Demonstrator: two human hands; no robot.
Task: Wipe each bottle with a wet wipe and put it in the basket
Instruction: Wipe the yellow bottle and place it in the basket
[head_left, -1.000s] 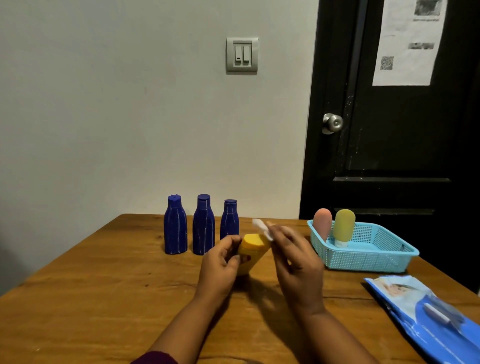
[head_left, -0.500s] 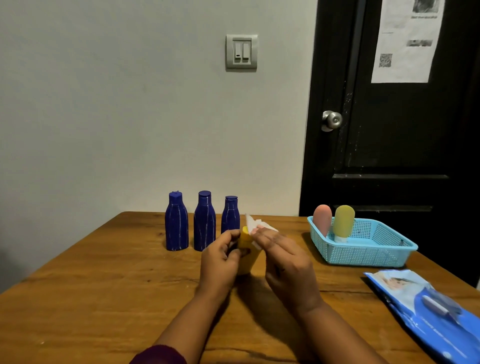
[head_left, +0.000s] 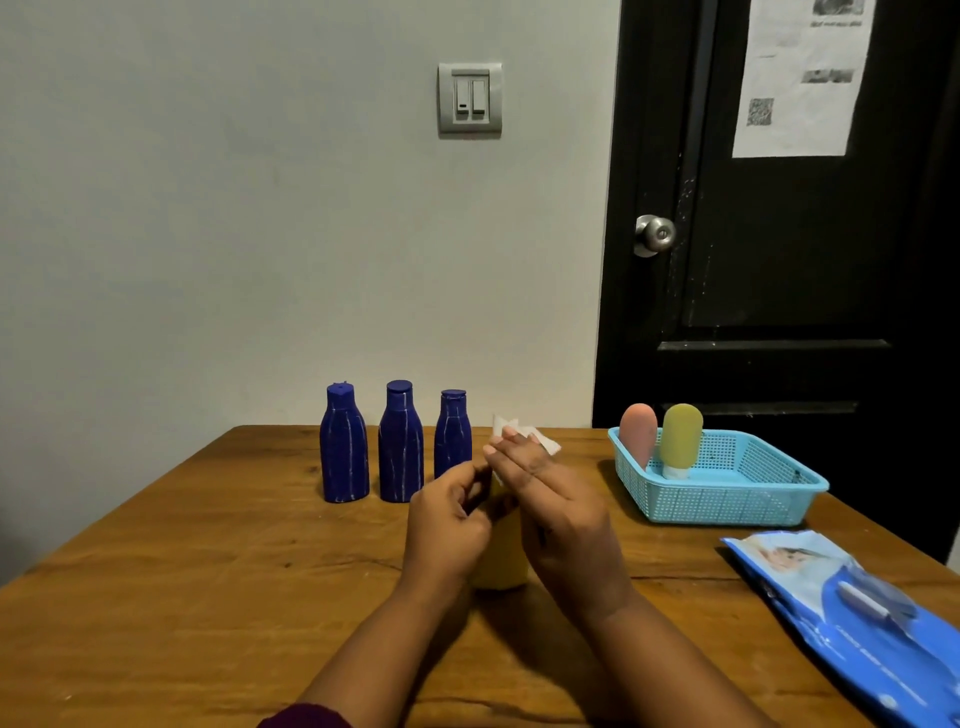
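Observation:
A yellow bottle stands on the wooden table between my two hands, mostly hidden by them. My left hand grips its upper left side with curled fingers. My right hand presses a white wet wipe against the bottle's top and right side, fingers fairly straight over it. Three dark blue bottles stand in a row behind. A light blue basket at the right holds a pink bottle and an olive-yellow bottle, both cap down.
A blue pack of wet wipes lies at the table's right front edge. A grey wall with a light switch is behind the table. A black door with a round knob stands behind the basket.
My right hand with the wipe has slid over the bottle's top, which now is covered. The bottle has come more upright between my hands.

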